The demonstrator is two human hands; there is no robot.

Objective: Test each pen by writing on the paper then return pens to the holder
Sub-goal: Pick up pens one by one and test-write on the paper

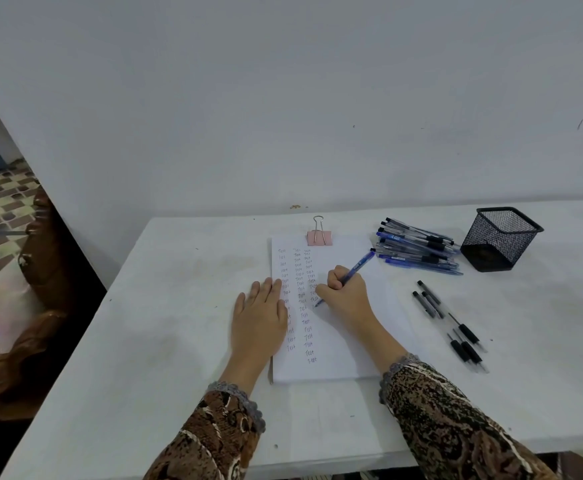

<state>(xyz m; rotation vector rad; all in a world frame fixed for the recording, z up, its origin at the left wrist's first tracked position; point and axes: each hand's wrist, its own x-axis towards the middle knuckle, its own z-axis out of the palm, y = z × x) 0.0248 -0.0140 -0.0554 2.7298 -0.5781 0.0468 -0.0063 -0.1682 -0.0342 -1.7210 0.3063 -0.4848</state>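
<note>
Blue pen (354, 270), gripped in the right hand (343, 292), is writing mid-paper (345, 341); the left hand (258, 315) is lying flat, steadying the sheet. The holder (499, 239) is waiting near the bench's (144, 323) far right edge.

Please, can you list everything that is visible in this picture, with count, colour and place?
table: one, white, against the wall
paper: one clipped pad, white with blue writing, table centre
binder clip: one, pink, paper's top edge
pen pile: many, mostly blue, between paper and holder
mesh pen holder: one, black, table's far right
black pens: several, black, loose right of the paper
wooden furniture: one, brown, left of table
blue pen: one, blue, tip on paper
left hand: flat on paper's left edge
right hand: grips blue pen
</note>
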